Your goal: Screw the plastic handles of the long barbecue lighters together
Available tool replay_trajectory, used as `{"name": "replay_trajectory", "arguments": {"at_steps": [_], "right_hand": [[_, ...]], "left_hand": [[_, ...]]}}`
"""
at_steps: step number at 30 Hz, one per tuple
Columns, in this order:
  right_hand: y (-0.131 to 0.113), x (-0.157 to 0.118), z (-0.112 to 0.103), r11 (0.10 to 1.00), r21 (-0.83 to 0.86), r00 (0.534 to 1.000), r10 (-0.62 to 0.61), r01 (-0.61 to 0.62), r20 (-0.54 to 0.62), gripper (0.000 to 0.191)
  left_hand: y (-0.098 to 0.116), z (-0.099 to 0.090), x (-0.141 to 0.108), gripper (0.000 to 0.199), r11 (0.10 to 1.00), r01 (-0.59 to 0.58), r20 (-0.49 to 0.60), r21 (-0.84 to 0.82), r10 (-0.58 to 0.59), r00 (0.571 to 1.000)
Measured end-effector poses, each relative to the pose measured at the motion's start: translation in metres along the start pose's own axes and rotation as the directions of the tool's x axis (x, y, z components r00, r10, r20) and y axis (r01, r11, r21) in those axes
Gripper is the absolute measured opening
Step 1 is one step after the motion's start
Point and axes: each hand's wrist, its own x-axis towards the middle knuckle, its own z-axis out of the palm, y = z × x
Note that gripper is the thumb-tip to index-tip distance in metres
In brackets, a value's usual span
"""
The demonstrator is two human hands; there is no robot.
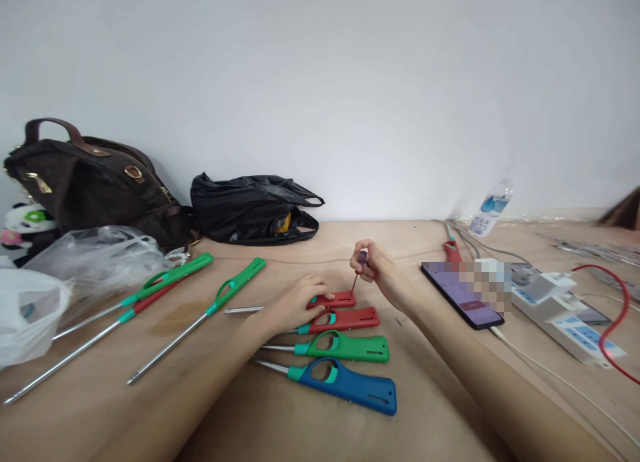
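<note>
Left hand (295, 303) pressed flat on red lighter (336, 299), farthest of four side by side on counter (430, 395). Right hand (379, 269), grip pinched narrow around purple-handled screwdriver (359, 267), tip down at lighter's handle. Red (345, 319), green (350, 347), blue (350, 383) lighters alongside; phone (463, 293) at right.

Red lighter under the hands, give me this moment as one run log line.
left hand: pressing down red lighter | right hand: small screwdriver upright, tip at the lighter's handle | nearby: red, green, blue lighters in a row | surface: table
</note>
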Motion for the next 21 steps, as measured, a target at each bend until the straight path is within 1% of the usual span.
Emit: {"name": "replay_trajectory", "arguments": {"at_steps": [2,5,7,10,12,14,16,19,21], "right_hand": [[0.0011,0.0002,-0.0006,1.000,0.002,1.000,-0.008,0.008,0.000,0.033],[0.0001,0.0007,-0.0019,0.997,-0.077,1.000,-0.009,0.010,0.005,0.030],[-0.0012,0.0007,-0.0021,0.994,-0.107,1.000,0.004,-0.003,0.014,0.032],[-0.0030,-0.0004,-0.0001,0.999,-0.047,0.999,0.015,-0.013,0.039,0.036],[-0.0044,-0.0014,0.0019,1.000,-0.002,0.999,0.007,-0.007,0.052,0.034],[-0.0060,-0.0020,0.0033,1.000,0.000,0.998,0.006,-0.006,0.055,0.033],[-0.0071,-0.0019,0.0032,0.999,-0.035,0.998,0.012,-0.009,0.066,0.032],[-0.0065,-0.0015,0.0010,0.997,-0.075,0.997,0.005,0.000,0.078,0.040],[-0.0057,-0.0015,0.0000,0.998,-0.068,0.997,0.002,0.003,0.077,0.045]], "left_hand": [[0.0001,-0.0001,-0.0001,0.021,1.000,0.001,-0.004,-0.004,-0.001,1.000],[0.0006,-0.0003,0.0003,0.020,1.000,-0.013,-0.010,-0.015,0.013,1.000],[0.0010,-0.0004,0.0007,0.018,1.000,-0.019,-0.012,-0.018,0.019,1.000],[0.0014,-0.0004,0.0006,0.015,1.000,-0.008,-0.007,-0.008,0.008,1.000],[0.0013,-0.0004,0.0002,0.015,1.000,0.003,-0.002,0.000,-0.003,1.000],[0.0009,-0.0001,-0.0003,0.017,1.000,0.008,-0.006,0.003,-0.008,1.000],[-0.0001,0.0003,-0.0004,0.017,1.000,0.000,-0.010,0.001,0.000,1.000],[-0.0020,0.0009,-0.0001,0.017,1.000,-0.012,-0.010,-0.002,0.012,1.000],[-0.0028,0.0010,-0.0001,0.018,1.000,-0.006,-0.005,0.002,0.006,1.000]]}}
